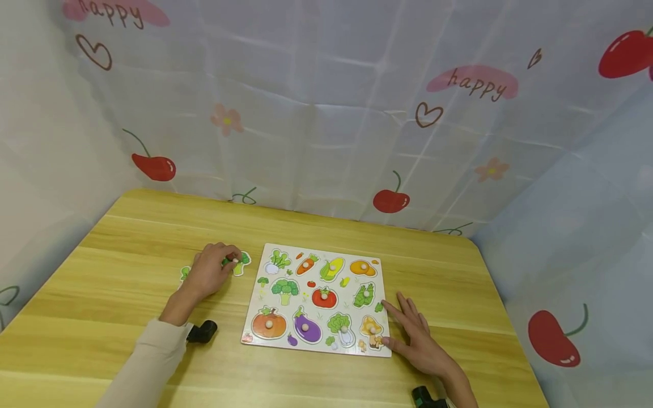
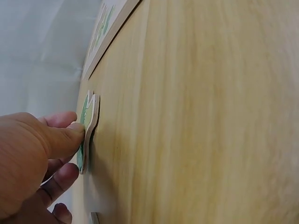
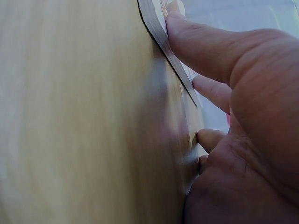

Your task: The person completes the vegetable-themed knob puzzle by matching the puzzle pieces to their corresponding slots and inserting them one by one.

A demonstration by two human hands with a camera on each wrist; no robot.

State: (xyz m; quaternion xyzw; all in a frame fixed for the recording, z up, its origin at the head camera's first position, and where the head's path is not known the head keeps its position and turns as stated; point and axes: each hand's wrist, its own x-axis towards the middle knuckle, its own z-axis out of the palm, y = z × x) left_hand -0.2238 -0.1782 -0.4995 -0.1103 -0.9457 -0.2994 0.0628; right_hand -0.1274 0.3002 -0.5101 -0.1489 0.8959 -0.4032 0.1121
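Note:
My left hand pinches the knob of a wooden broccoli puzzle piece, to the left of the puzzle board. In the left wrist view the broccoli piece stands edge-on, low over the table, with thumb and fingertips at its face. A white vegetable puzzle board lies flat, with knobbed pieces in most of its places. The printed turnip and broccoli places show no knob. Fingers straight and spread, my right hand rests thumb and fingertip on the board's right edge.
Another green puzzle piece lies on the wooden table, mostly hidden behind my left hand. Black wrist cameras sit on both wrists. A patterned curtain rises along the table's back edge and sides.

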